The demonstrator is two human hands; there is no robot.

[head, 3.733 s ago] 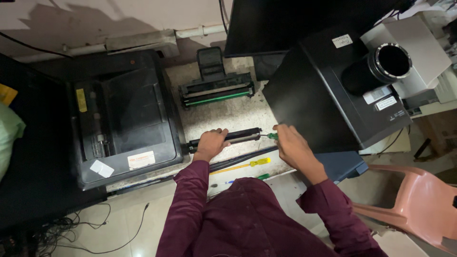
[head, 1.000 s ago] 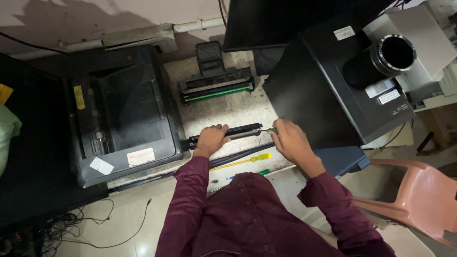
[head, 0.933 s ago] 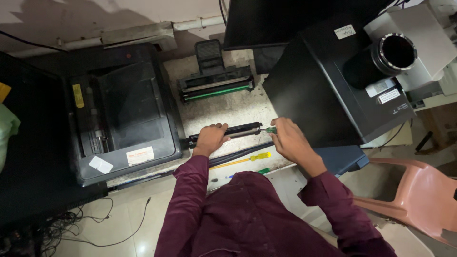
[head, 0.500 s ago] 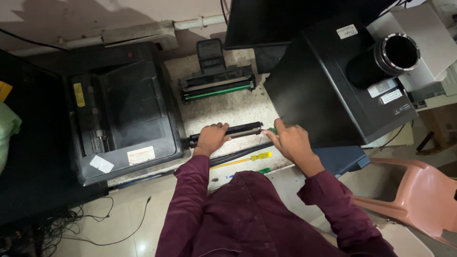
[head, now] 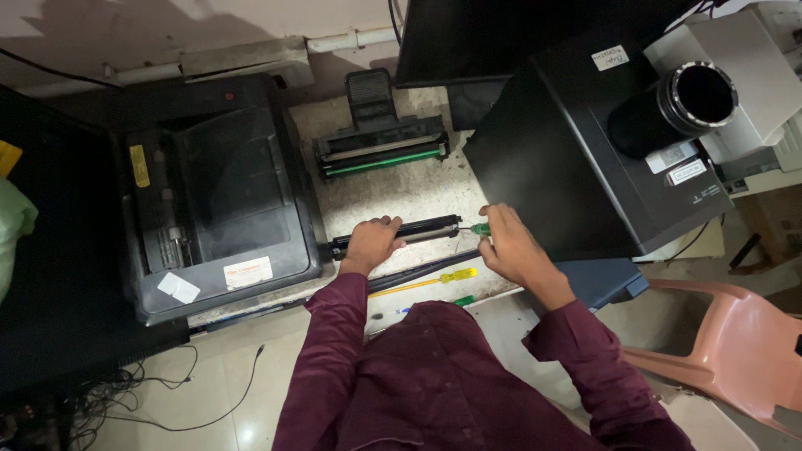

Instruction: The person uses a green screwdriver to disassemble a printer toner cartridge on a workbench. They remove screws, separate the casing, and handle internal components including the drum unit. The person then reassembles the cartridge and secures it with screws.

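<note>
Top-down over a cluttered stone bench point(head: 393, 188), maroon sleeves at the near edge. Left hand point(head: 370, 242) pressed flat-ish over the long black cartridge part point(head: 418, 231), fingers curled down around its left half, pinning it to the surface. Right hand point(head: 511, 247) closed around a green-handled screwdriver point(head: 478, 228), tip pointing left and meeting the right end of that black part. Exactly how tight the grip is, hard to say, but fingers clearly wrapped around the handle.

Cartridge part lying crosswise in the middle of the bench, roughly level, just near of centre. Just near of it, a thin black rod point(head: 426, 269) lying at a slight slant, and nearer still a yellow-handled screwdriver point(head: 434, 280) with another small green-handled tool point(head: 464, 300) right beside it, both loose on the bench edge and untouched.

Further away on the bench, a second toner cartridge point(head: 380, 154) with a green strip along its front and a black handle sticking out toward the far wall. Left of everything, a black printer point(head: 213, 196) with the top open, stickers on the near corner. Right side, a big black box-shaped machine point(head: 568, 150) butting up close to the right hand, with a black cylinder point(head: 677, 104) resting on top. Pink plastic chair point(head: 735, 351) at the near right, tangle of cables point(head: 125, 401) on the floor near left.
</note>
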